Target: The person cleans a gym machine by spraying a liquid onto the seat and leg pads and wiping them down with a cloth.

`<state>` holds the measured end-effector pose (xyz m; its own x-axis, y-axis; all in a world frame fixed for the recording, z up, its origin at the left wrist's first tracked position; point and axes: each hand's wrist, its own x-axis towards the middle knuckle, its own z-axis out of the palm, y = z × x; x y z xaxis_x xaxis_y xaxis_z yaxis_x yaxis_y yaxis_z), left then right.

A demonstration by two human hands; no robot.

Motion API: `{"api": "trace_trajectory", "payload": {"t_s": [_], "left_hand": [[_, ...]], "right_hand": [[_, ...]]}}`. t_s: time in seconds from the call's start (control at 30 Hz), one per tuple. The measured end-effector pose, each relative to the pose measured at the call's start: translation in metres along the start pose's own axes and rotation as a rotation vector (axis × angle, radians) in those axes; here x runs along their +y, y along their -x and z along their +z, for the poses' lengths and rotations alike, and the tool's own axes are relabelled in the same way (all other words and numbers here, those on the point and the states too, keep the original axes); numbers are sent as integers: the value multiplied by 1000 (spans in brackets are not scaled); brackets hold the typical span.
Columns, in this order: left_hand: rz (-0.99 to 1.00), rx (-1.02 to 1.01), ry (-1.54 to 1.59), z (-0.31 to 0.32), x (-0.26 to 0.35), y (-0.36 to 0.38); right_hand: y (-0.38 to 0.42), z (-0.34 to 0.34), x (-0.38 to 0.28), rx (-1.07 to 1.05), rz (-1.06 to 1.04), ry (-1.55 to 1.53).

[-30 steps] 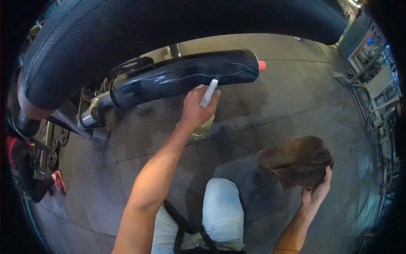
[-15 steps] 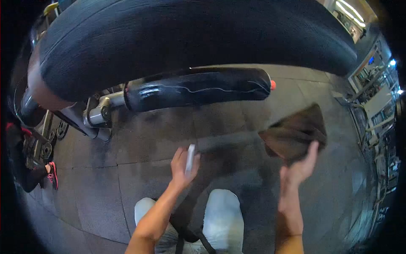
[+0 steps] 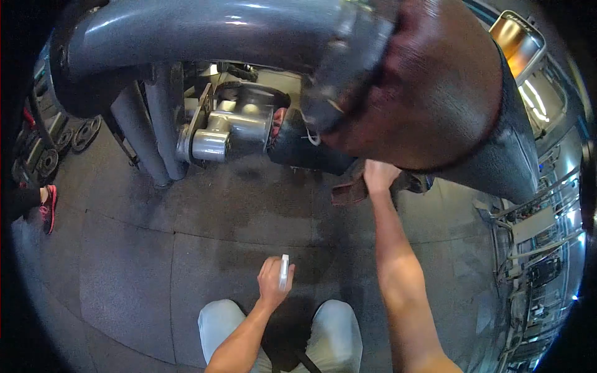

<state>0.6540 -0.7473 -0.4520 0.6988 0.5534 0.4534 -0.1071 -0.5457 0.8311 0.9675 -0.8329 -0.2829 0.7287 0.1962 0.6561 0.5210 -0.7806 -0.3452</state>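
My left hand (image 3: pixel 270 285) is closed around a slim white object (image 3: pixel 284 271), held upright above the floor between my knees; its kind is hard to make out. My right hand (image 3: pixel 380 176) reaches far forward, wrapped around a brown cloth (image 3: pixel 349 192). Part of the cloth hangs to the left of the fingers. That hand is up against the black roller pad (image 3: pixel 314 148) of a gym machine, just under a large maroon and black cushion (image 3: pixel 435 87). The cushion hides the roller's right part and some of my fingers.
A thick grey frame tube (image 3: pixel 205 31) crosses overhead, with a shiny metal pivot (image 3: pixel 211 144) below it. Weight plates (image 3: pixel 86 133) stand at the left, near another person's shoe (image 3: pixel 48 209). Gym equipment (image 3: pixel 533 224) lines the right side. Dark floor mats (image 3: pixel 124 273) lie beneath.
My right hand has carried the brown cloth forward and left to the roller pad. My view has shifted, bringing the frame tube and maroon cushion end into sight. The left hand still grips the white object.
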Motion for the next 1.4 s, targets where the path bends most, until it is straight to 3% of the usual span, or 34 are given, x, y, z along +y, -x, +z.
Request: {"api": "trace_trajectory", "payload": {"t_s": [0.03, 0.07, 0.13, 0.27, 0.33, 0.5, 0.73, 0.83, 0.93, 1.13, 1.27, 1.33, 1.4], "left_hand": [[15, 10, 29, 0, 3, -3], [3, -9, 24, 1, 5, -3], [-13, -55, 7, 4, 7, -2], [4, -108, -45, 7, -2, 6], [32, -127, -66, 7, -5, 7], [6, -140, -28, 3, -5, 7], [-5, -120, 13, 5, 4, 0], [-45, -117, -2, 2, 8, 0], [-18, -109, -27, 3, 8, -3], [2, -105, 7, 4, 6, 1], [-31, -98, -11, 4, 7, 0], [-40, -108, -14, 4, 7, -5], [-70, -140, -24, 3, 9, -1]], "right_hand": [[-1, 11, -3, 10, -65, -101], [-10, 42, 11, -113, -77, 126], [-14, 61, -44, -275, -73, 202], [-7, 78, -158, -346, -114, -38], [-5, 67, -167, -404, -168, -87], [-8, 4, -77, -415, -249, -4], [-27, -66, 73, -141, -180, 137], [-39, -54, 87, -43, -169, 110], [-29, -31, 37, -56, -104, 109], [-23, 25, -101, -320, -24, 46], [-27, 13, -105, -419, 29, -80], [-11, 4, -104, -387, 34, -106], [22, 1, -106, -266, -93, 9]]}}
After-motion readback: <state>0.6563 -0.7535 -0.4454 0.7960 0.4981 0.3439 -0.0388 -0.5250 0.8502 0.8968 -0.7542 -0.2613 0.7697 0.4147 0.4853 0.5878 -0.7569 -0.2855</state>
